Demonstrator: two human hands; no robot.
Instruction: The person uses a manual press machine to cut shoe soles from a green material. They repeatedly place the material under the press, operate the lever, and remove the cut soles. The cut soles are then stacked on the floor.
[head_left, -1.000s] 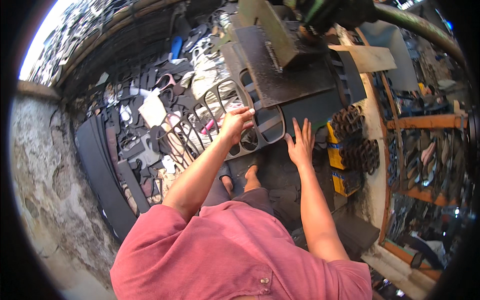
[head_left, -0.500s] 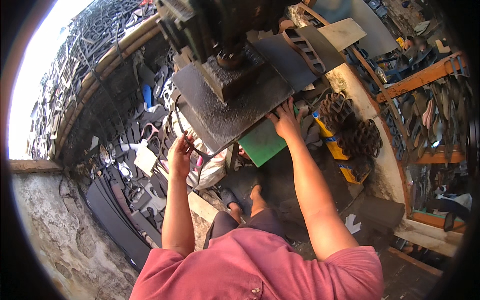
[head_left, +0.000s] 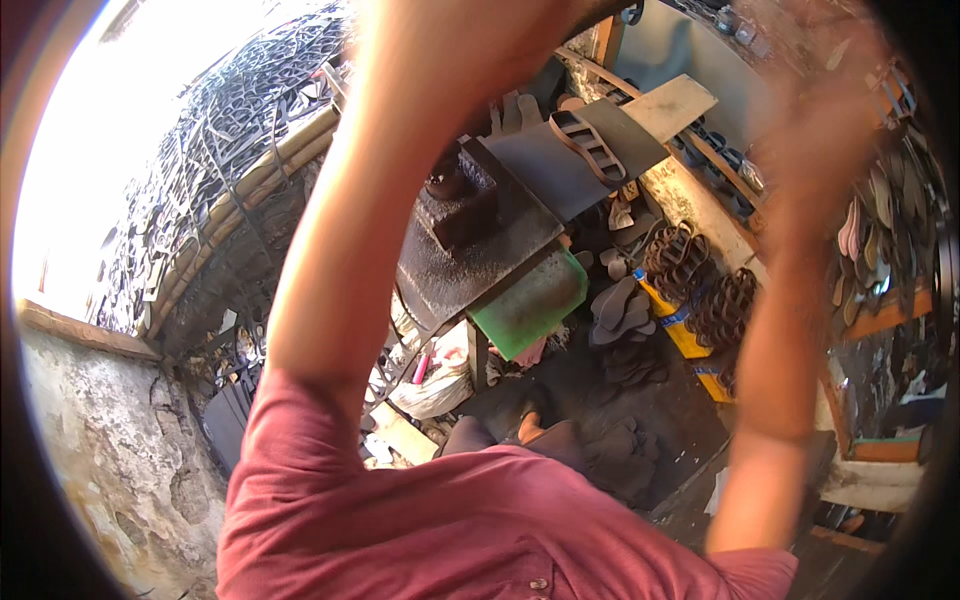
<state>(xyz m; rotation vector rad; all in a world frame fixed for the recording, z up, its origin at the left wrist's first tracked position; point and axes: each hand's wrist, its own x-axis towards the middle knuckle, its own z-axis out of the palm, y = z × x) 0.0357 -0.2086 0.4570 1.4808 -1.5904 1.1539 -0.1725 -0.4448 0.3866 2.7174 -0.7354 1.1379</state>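
Observation:
My left hand (head_left: 475, 40) is raised at the upper edge, close to the camera. Its fingers are out of sight, so what it holds, if anything, is hidden. Motion smears my right hand (head_left: 815, 125), lifted at the upper right in front of the shelves; its fingers do not show clearly. Below and between my arms is a black press block (head_left: 455, 215) on a dark plate (head_left: 490, 275). A green board (head_left: 540, 300) sticks out under the plate's near edge. Beyond it, a brown sandal-shaped frame with crossbars (head_left: 588, 147) lies on a dark sheet (head_left: 535, 165).
Dark looped scraps (head_left: 230, 130) are heaped at the far left above a stained wall (head_left: 120, 450). Brown strap bundles (head_left: 675, 260) sit on a yellow and blue box (head_left: 660, 305) at right. Grey sole-shaped pieces (head_left: 615, 305) lie beside it. Hanging soles (head_left: 880, 215) fill the right side.
Both hands have left the plate's edges and risen toward the top of the view. The thin dark loop at my left hand is no longer visible there. The view has shifted slightly.

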